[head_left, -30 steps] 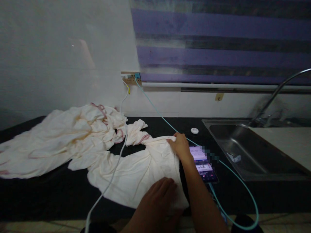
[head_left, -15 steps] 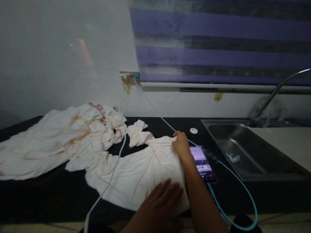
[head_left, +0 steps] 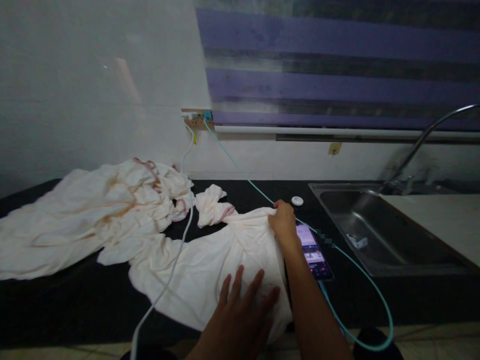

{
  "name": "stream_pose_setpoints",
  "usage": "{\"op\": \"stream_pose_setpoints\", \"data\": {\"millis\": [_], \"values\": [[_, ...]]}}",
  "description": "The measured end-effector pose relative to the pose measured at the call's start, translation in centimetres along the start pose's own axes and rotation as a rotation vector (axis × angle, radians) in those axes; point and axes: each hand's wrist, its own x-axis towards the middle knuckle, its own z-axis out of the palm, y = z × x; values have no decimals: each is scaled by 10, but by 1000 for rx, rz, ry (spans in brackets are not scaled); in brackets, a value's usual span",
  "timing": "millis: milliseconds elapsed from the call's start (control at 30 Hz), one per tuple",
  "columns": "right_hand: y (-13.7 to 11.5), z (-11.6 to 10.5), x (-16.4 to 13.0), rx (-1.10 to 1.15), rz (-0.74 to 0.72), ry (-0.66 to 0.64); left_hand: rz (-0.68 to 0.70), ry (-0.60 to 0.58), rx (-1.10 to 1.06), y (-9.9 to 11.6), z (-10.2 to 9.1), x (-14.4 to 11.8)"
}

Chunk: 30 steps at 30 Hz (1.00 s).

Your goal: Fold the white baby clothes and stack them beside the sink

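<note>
A cream-white garment with pink trim (head_left: 202, 260) lies rumpled across the dark counter. Its right end is spread fairly flat, while the left part is bunched up and has yellowish-brown stains. My left hand (head_left: 245, 305) rests on the flat part near the front edge, palm down with fingers spread. Farther back, my right hand (head_left: 284, 222) has its fingers closed on the garment's upper right edge. Beside my right forearm lies a phone (head_left: 314, 252) with its screen lit, partly covered by the arm.
A white cable (head_left: 176, 267) runs over the garment from the wall socket (head_left: 198, 120). A teal cable (head_left: 360, 265) loops around the phone's right side. On the right are a steel sink (head_left: 375, 272) with a tap (head_left: 420, 142) and a small white disc (head_left: 297, 201).
My left hand has slid slightly away from me over the garment, and its fingers have spread wider. My right hand keeps its grip on the edge. The whole view has shifted a little.
</note>
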Motion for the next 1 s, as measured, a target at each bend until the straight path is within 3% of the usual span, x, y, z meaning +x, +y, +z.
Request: {"op": "stream_pose_setpoints", "data": {"millis": [267,433,633,833,1000], "values": [[0,1,-3,20,15,-116,-232,-86,-6,4,-11,-4],[-1,6,2,85,-10,-164,-233,-52,-34,-7,-38,-1],[5,11,10,180,-52,-191,-317,60,-23,-15,-66,44],[5,13,12,272,-120,-312,-360,80,-71,-30,-53,96],[8,7,10,160,-53,-242,-408,52,-54,-38,-51,110]]}}
